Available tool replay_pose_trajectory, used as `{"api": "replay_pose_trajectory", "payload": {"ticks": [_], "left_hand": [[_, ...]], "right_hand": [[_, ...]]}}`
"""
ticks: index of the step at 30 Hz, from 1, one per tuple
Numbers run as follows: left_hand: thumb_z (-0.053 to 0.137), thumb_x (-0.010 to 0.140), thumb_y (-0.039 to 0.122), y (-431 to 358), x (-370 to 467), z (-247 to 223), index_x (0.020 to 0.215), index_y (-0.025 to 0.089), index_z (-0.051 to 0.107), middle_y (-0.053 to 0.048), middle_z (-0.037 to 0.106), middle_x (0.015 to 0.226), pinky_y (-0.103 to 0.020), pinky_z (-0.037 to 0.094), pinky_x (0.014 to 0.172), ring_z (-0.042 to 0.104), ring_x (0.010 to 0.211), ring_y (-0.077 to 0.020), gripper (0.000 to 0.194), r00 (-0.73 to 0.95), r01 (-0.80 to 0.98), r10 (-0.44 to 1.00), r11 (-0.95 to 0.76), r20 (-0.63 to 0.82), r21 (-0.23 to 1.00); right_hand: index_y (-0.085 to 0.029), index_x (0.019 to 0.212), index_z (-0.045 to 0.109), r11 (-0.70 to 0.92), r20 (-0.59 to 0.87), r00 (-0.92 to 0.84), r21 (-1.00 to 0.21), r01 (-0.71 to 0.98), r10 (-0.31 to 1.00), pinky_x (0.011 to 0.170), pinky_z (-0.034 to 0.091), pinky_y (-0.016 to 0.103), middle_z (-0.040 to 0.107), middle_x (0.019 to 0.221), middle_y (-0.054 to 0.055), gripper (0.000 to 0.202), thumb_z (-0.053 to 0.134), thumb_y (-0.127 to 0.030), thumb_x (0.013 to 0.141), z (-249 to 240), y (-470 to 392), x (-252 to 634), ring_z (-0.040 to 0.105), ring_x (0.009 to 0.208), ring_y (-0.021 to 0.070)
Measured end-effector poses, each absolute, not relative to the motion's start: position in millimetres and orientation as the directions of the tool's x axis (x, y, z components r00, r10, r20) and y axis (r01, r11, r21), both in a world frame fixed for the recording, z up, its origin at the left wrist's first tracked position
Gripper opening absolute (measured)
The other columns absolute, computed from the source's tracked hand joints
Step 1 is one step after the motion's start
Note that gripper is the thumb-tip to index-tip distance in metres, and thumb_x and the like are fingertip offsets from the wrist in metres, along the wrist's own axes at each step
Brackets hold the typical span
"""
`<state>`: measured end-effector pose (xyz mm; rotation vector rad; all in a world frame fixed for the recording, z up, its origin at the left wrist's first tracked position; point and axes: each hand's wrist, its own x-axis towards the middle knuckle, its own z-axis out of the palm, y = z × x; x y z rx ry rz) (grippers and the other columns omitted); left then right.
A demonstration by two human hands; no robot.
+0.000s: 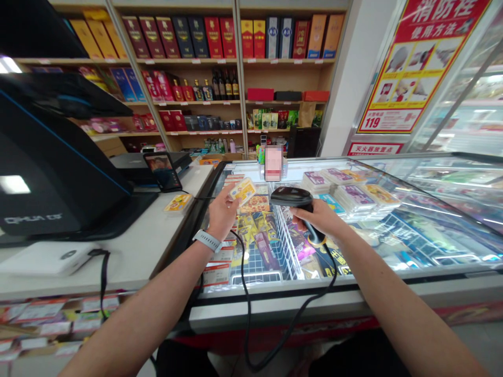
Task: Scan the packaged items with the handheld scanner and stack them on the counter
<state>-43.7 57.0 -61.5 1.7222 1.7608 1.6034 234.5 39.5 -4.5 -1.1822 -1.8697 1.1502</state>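
Held up over the freezer's glass top is a small clear plastic pack with a yellow and white label [243, 191], with my left hand [223, 210] closed around its near edge. My right hand [320, 217] grips a black barcode scanner [291, 196] by its handle, its head pointing left toward the pack. A black cable [245, 314] hangs from the handle and loops down in front of the freezer. Right of the scanner, stacks of similar packs with purple labels [356, 197] and yellow labels [381, 195] sit on the glass. Another yellow pack [178, 204] lies on the left counter.
A chest freezer [275, 296] with wire baskets of frozen goods stands before me. On the left counter [157, 256] are a checkout terminal [51, 173], a propped phone [162, 172] and a white box [51, 256]. A stand with a pink card [274, 163] is at the freezer's back.
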Motion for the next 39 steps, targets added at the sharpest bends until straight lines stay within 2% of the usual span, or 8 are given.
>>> {"api": "replay_pose_trajectory", "payload": {"ticks": [7, 10, 14, 21, 24, 28, 34, 39], "left_hand": [[0.057, 0.084, 0.03, 49, -61, -39, 0.132, 0.024, 0.055, -0.003, 0.07, 0.103, -0.027, 0.051, 0.076, 0.063, 0.076, -0.0138, 0.048, -0.305, 0.667, 0.752, -0.268, 0.584, 0.695], [0.053, 0.085, 0.027, 43, -75, -20, 0.127, 0.023, 0.06, -0.004, 0.07, 0.11, -0.029, 0.05, 0.083, 0.063, 0.085, -0.0171, 0.042, -0.273, 0.803, 0.716, -0.198, 0.643, 0.562], [0.047, 0.087, 0.022, 33, -105, -3, 0.125, 0.021, 0.061, -0.007, 0.068, 0.117, -0.036, 0.043, 0.096, 0.06, 0.105, -0.0242, 0.041, -0.147, 0.954, 0.683, -0.091, 0.715, 0.284], [0.042, 0.088, 0.024, 12, -170, -11, 0.115, 0.019, 0.065, -0.011, 0.069, 0.111, -0.041, 0.037, 0.093, 0.058, 0.104, -0.029, 0.036, -0.166, 0.985, 0.72, 0.154, 0.673, 0.078], [0.039, 0.088, 0.023, 3, -181, -22, 0.114, 0.022, 0.066, -0.011, 0.07, 0.109, -0.044, 0.032, 0.095, 0.058, 0.103, -0.0287, 0.037, -0.122, 0.984, 0.767, 0.178, 0.63, -0.027], [0.042, 0.087, 0.024, -2, -181, -30, 0.113, 0.024, 0.066, -0.01, 0.07, 0.112, -0.047, 0.028, 0.099, 0.057, 0.106, -0.0286, 0.035, -0.085, 0.984, 0.808, 0.16, 0.582, -0.078], [0.051, 0.088, 0.039, 3, -168, -25, 0.111, 0.021, 0.064, -0.011, 0.065, 0.123, -0.062, 0.02, 0.106, 0.054, 0.114, -0.0328, 0.032, -0.062, 0.991, 0.843, 0.114, 0.534, -0.065], [0.048, 0.09, 0.042, 22, -133, -27, 0.131, 0.019, 0.052, -0.016, 0.051, 0.14, -0.054, 0.028, 0.108, 0.043, 0.131, -0.0322, 0.047, 0.076, 0.995, 0.845, -0.032, 0.529, -0.092]], "right_hand": [[-0.016, 0.066, 0.06, 0.204, 0.067, -0.406, -0.931, 0.304, 0.912, 0.049, 0.047, 0.029, 0.065, 0.058, 0.006, 0.033, 0.066, -0.047, 0.076, -5, 41, 235, 0.057, 0.047, 0.0132], [-0.016, 0.066, 0.061, 0.209, 0.061, -0.414, -0.923, 0.323, 0.908, 0.05, 0.047, 0.029, 0.065, 0.058, 0.007, 0.035, 0.066, -0.049, 0.076, -9, 44, 237, 0.059, 0.048, 0.0142], [-0.015, 0.068, 0.061, 0.202, 0.054, -0.416, -0.925, 0.323, 0.908, 0.051, 0.048, 0.029, 0.065, 0.059, 0.007, 0.037, 0.067, -0.05, 0.076, -9, 43, 237, 0.059, 0.05, 0.0146], [-0.015, 0.069, 0.061, 0.229, 0.091, -0.425, -0.93, 0.287, 0.901, 0.047, 0.045, 0.027, 0.065, 0.058, 0.006, 0.033, 0.067, -0.048, 0.076, -8, 42, 238, 0.057, 0.046, 0.0133], [-0.015, 0.068, 0.061, 0.246, 0.108, -0.438, -0.93, 0.273, 0.893, 0.047, 0.045, 0.027, 0.066, 0.06, 0.006, 0.034, 0.066, -0.048, 0.076, -10, 43, 238, 0.057, 0.046, 0.013], [-0.015, 0.067, 0.061, 0.262, 0.12, -0.442, -0.924, 0.277, 0.889, 0.049, 0.046, 0.027, 0.067, 0.061, 0.007, 0.035, 0.066, -0.049, 0.076, -10, 44, 239, 0.057, 0.046, 0.0132], [-0.016, 0.066, 0.062, 0.273, 0.121, -0.427, -0.909, 0.316, 0.896, 0.049, 0.045, 0.026, 0.064, 0.053, 0.005, 0.035, 0.064, -0.048, 0.078, -7, 43, 239, 0.058, 0.045, 0.014], [-0.016, 0.067, 0.063, 0.276, 0.132, -0.429, -0.915, 0.293, 0.894, 0.049, 0.045, 0.025, 0.065, 0.054, 0.004, 0.034, 0.064, -0.047, 0.078, -10, 45, 240, 0.058, 0.045, 0.0131]]}}
